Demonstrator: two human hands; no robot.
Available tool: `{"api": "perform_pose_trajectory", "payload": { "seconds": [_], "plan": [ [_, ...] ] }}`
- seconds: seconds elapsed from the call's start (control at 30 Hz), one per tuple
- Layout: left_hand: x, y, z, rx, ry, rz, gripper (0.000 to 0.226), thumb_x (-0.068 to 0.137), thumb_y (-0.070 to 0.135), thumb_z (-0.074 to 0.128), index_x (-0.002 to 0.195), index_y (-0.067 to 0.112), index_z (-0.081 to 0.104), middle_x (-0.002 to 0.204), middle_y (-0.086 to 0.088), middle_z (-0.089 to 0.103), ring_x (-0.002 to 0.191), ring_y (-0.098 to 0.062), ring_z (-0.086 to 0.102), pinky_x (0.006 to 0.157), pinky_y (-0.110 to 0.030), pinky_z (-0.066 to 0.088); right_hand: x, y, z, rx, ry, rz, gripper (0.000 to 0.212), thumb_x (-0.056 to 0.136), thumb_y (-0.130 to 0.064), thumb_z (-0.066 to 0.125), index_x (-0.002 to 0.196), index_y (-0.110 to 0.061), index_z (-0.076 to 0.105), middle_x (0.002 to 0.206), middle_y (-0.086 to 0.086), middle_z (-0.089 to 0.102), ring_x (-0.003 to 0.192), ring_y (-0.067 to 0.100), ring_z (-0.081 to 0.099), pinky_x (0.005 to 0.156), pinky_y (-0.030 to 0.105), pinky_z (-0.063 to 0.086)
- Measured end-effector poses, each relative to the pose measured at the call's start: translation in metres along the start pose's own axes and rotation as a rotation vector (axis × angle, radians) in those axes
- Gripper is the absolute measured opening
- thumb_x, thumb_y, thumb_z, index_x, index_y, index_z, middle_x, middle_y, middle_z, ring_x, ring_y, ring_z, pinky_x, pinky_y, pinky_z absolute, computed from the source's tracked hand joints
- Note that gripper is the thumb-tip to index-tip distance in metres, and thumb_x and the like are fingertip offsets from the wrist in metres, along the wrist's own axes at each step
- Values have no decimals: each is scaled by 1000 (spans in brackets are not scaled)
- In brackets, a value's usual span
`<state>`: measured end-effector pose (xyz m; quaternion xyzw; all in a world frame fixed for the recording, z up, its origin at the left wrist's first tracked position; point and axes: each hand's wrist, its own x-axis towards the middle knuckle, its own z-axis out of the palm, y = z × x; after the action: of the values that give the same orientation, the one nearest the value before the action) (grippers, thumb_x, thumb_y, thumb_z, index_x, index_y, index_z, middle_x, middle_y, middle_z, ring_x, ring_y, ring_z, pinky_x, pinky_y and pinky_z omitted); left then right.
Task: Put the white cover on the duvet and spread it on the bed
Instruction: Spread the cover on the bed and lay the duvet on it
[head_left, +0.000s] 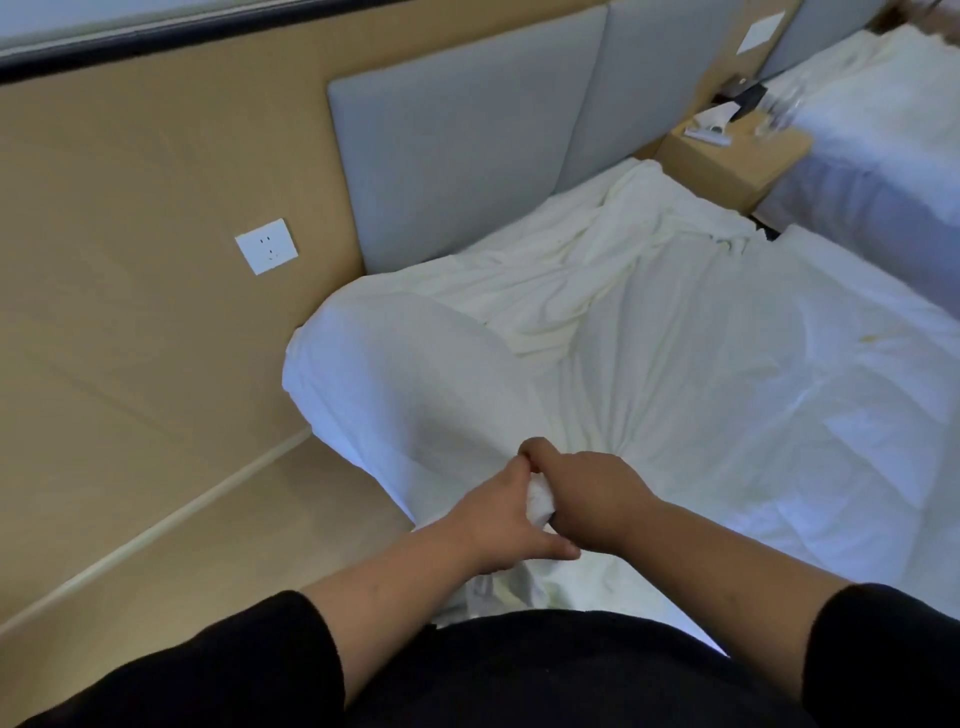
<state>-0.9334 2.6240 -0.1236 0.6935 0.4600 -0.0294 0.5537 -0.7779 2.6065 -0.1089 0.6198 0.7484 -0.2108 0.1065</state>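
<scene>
A white cover lies spread over the bed, puffed up along its left side and pulled into folds that run toward my hands. A creamy, crumpled duvet shows bare near the headboard, beyond the cover's far edge. At the bed's near left corner my left hand and my right hand meet and both grip one bunched corner of the white fabric between them. What lies inside that bunch is hidden by my fingers.
A grey padded headboard stands against the tan wall, which carries a white socket. A wooden nightstand with small items sits between this bed and a second bed at right. Tan floor runs along the left.
</scene>
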Motion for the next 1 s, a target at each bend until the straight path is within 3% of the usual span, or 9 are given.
{"api": "perform_pose_trajectory", "payload": {
  "seconds": [0.23, 0.33, 0.43, 0.5, 0.57, 0.63, 0.7, 0.9, 1.0],
  "plan": [
    [-9, 21, 37, 324, 99, -112, 38, 81, 14, 52, 119, 18, 51, 102, 1, 63, 89, -17, 59, 60, -24, 40, -32, 26, 10, 68, 12, -145, 60, 91, -24, 57, 144, -34, 31, 124, -5, 58, 102, 21, 62, 78, 32, 46],
    [-20, 37, 54, 474, 72, -181, 12, 84, 16, 48, 93, 19, 55, 91, 2, 61, 82, -18, 57, 67, -29, 46, -43, 33, 23, 40, 19, -240, 50, 88, -20, 59, 135, -31, 46, 116, -4, 55, 95, 20, 61, 78, 33, 49],
    [-28, 47, 59, 570, 105, -242, 14, 86, 23, 49, 72, 23, 47, 76, 5, 54, 70, -16, 53, 66, -32, 48, -48, 42, 30, -4, 158, -366, 9, 80, -23, 59, 88, -27, 62, 87, -4, 59, 76, 20, 56, 70, 33, 42],
    [-36, 50, 65, 554, 184, -203, 22, 87, 25, 51, 66, 22, 44, 73, 4, 50, 70, -18, 51, 63, -29, 43, -48, 57, 28, -30, 224, -380, 10, 79, -35, 55, 73, -28, 53, 75, -7, 59, 72, 17, 54, 84, 29, 39],
    [-44, 56, 73, 507, 245, -89, 23, 86, 23, 53, 66, 15, 46, 72, 0, 51, 70, -20, 50, 58, -27, 37, -52, 70, 24, -59, 140, -371, 22, 86, -45, 51, 88, -25, 57, 82, -6, 64, 81, 18, 60, 104, 28, 30],
    [-52, 63, 80, 390, 224, -50, 12, 88, 24, 56, 82, 14, 58, 83, -1, 62, 77, -17, 55, 61, -24, 38, -58, 77, 14, -72, 69, -372, 28, 89, -47, 56, 102, -23, 55, 87, -3, 64, 83, 21, 59, 86, 30, 42],
    [-55, 66, 85, 267, 208, -106, 15, 88, 29, 60, 101, 20, 61, 97, 6, 65, 89, -14, 58, 73, -23, 44, -64, 83, 1, -92, 52, -400, 33, 87, -49, 61, 105, -24, 50, 88, -4, 62, 77, 21, 54, 67, 31, 38],
    [-39, 81, 104, 630, 253, -386, 43, 79, 47, 67, 106, 22, 45, 87, 6, 54, 85, -20, 55, 67, -34, 45, -63, 87, -12, -302, -247, -332, 36, 81, -49, 70, 106, -24, 61, 88, -6, 61, 82, 19, 59, 68, 29, 42],
    [-34, 88, 112, 737, 206, -476, 17, 82, 34, 62, 91, 21, 56, 78, 6, 55, 76, -18, 56, 62, -30, 41, -59, 84, 2, -297, -309, -350, 17, 87, -33, 63, 92, -16, 64, 85, 0, 62, 78, 22, 58, 63, 28, 42]
  ]
}}
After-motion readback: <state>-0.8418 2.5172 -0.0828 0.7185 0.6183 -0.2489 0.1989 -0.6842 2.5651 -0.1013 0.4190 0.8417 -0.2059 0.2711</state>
